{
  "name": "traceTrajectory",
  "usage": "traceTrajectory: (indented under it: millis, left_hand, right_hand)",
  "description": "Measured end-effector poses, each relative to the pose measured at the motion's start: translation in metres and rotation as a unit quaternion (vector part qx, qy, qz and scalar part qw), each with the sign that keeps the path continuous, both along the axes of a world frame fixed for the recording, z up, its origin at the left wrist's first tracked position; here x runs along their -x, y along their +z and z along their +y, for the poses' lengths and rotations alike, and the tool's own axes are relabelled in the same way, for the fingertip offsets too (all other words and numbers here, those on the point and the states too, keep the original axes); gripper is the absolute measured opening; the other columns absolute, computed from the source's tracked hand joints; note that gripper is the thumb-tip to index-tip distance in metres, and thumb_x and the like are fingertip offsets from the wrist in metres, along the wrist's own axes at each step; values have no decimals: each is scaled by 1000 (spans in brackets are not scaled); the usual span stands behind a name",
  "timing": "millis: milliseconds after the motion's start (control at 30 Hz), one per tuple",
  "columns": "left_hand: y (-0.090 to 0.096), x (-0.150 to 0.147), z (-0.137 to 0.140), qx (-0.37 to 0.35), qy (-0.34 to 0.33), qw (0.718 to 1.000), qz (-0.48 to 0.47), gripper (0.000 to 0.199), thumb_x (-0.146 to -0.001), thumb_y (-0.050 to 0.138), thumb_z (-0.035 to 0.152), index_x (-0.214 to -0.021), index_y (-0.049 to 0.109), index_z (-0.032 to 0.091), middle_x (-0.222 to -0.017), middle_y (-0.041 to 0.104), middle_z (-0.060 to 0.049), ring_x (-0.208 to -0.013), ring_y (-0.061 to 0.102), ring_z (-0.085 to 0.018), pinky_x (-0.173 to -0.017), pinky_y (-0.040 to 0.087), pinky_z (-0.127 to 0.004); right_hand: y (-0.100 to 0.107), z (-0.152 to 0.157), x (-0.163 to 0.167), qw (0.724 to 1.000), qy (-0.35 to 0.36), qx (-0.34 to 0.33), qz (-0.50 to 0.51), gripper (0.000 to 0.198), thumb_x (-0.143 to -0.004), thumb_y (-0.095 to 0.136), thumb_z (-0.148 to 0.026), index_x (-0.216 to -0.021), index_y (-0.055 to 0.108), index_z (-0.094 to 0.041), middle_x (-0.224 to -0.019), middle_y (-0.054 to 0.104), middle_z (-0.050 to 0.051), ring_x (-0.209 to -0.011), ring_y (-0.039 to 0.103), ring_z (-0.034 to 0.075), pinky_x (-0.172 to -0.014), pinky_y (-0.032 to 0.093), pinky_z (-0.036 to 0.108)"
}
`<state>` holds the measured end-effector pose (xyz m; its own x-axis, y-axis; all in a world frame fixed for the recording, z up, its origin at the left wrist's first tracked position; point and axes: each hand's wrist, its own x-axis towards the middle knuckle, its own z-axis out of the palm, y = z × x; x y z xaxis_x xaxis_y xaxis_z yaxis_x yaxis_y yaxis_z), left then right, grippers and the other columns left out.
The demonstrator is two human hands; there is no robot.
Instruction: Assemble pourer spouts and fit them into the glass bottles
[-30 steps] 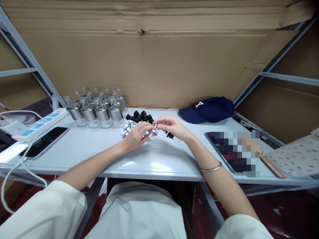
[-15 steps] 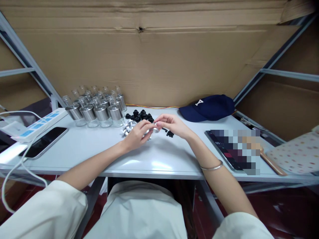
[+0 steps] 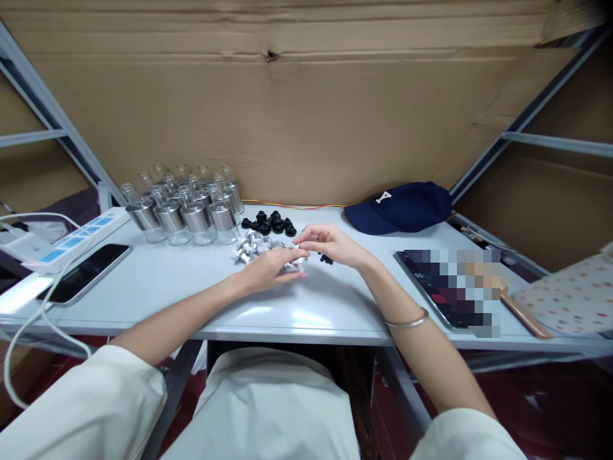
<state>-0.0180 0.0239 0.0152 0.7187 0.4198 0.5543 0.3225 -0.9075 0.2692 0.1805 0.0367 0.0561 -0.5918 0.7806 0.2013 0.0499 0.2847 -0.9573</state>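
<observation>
My left hand [image 3: 271, 268] is closed around a silver metal cap [image 3: 301, 260] with a round flared rim. At the upper end of that cap, the thumb and fingertips of my right hand [image 3: 330, 244] are pinched together; any small part between them is hidden. Beside my left hand lies a heap of similar silver pieces [image 3: 249, 246]. Black ribbed stoppers [image 3: 275, 222] are grouped just behind both hands. A little pile of tiny black parts [image 3: 326, 259] sits under my right hand, partly covered by it.
Several glass bottles with steel sleeves [image 3: 196, 217] stand at the back left. A power strip [image 3: 76, 239] and a phone [image 3: 89, 275] lie at left. Toward the right are a navy cap [image 3: 402, 207], a second phone [image 3: 421, 281] and a wooden handle [image 3: 524, 313].
My left hand has lowered slightly and its fingers have straightened around the silver cap. My right fingertips have shifted a little left and down, staying at the piece.
</observation>
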Motion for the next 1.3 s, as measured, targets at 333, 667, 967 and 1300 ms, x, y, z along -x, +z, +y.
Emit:
traceTrajectory:
  millis: [333,667,967,1300]
  left_hand:
    - [2,-8,-10,105,25,993,41,34,-90,51,39,-116,50,17,-91,65,-5,-80,60,-17,-81,46,-30]
    - [2,-8,-9,34,0,996,77,29,-95,43,33,-117,49,15,-95,66,-6,-74,58,-15,-82,40,-31]
    - [2,-7,-8,-15,4,997,79,32,-96,39,36,-117,48,13,-97,67,-9,-75,55,-17,-78,41,-31]
    - [1,-6,-9,-30,2,995,95,34,-96,37,38,-118,48,14,-88,64,-7,-76,54,-18,-79,42,-31]
  right_hand:
    - [1,3,-6,999,-22,-3,-36,20,-67,74,-32,-77,69,-15,-76,68,2,-70,61,13,-68,48,29]
    - [4,12,-24,988,-119,-59,-78,25,-68,71,-39,-74,68,-15,-75,68,4,-71,60,15,-71,46,31]
    - [0,21,-45,850,-213,-171,-450,12,-75,62,-19,-81,71,-14,-75,68,5,-66,58,15,-63,40,24]
    - [-6,24,-47,828,-171,-143,-515,17,-76,60,-15,-86,73,-14,-82,73,7,-72,64,16,-63,42,21]
